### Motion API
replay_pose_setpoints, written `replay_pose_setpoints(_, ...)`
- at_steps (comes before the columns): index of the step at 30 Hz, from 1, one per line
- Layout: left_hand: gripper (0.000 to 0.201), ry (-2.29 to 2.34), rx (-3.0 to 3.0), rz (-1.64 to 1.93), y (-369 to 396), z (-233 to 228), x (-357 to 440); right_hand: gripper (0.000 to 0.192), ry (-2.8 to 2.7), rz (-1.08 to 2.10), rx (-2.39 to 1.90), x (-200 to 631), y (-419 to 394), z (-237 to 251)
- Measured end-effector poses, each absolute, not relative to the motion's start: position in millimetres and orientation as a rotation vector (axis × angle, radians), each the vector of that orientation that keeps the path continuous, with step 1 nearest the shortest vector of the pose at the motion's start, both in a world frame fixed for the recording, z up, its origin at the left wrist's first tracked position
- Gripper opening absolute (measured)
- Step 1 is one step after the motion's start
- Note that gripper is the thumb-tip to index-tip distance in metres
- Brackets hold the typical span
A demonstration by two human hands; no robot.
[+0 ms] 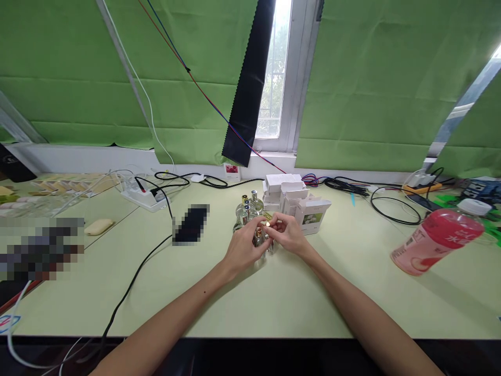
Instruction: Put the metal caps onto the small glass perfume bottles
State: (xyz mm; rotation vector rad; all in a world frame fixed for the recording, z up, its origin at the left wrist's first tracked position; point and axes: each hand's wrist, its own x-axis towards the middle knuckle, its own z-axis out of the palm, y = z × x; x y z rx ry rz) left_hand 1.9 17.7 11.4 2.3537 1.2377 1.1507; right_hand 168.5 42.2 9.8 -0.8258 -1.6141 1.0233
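Observation:
A cluster of small clear glass bottles [257, 202] with silver and gold tops, which look like perfume bottles, stands mid-table. Just in front of them, my left hand [243, 246] has its thumb and fingers closed around a bottle top. My right hand [290, 236] meets it from the other side, fingertips pinched together. Between the fingertips shows a small shiny gold cap [267, 224]. Below my fingers stands another glass bottle with a copper-coloured neck [259, 238], partly covered by my left hand. The fingers hide most of the held bottle.
White boxes [287, 185] stand behind my right hand, one with a flower picture [313, 219]. A pink drink bottle [438, 240] is at the right. Leftward are a phone-like dark object [191, 224], a black cable [135, 279], a power strip [144, 198] and a soap-like bar [99, 226].

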Motion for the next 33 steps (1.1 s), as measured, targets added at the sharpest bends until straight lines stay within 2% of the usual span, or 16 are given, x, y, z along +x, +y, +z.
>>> replay_pose_setpoints(33,0.044,1.267,2.356,1.167,18,13,3,0.027,-1.596,0.811,-0.894,164,41,-1)
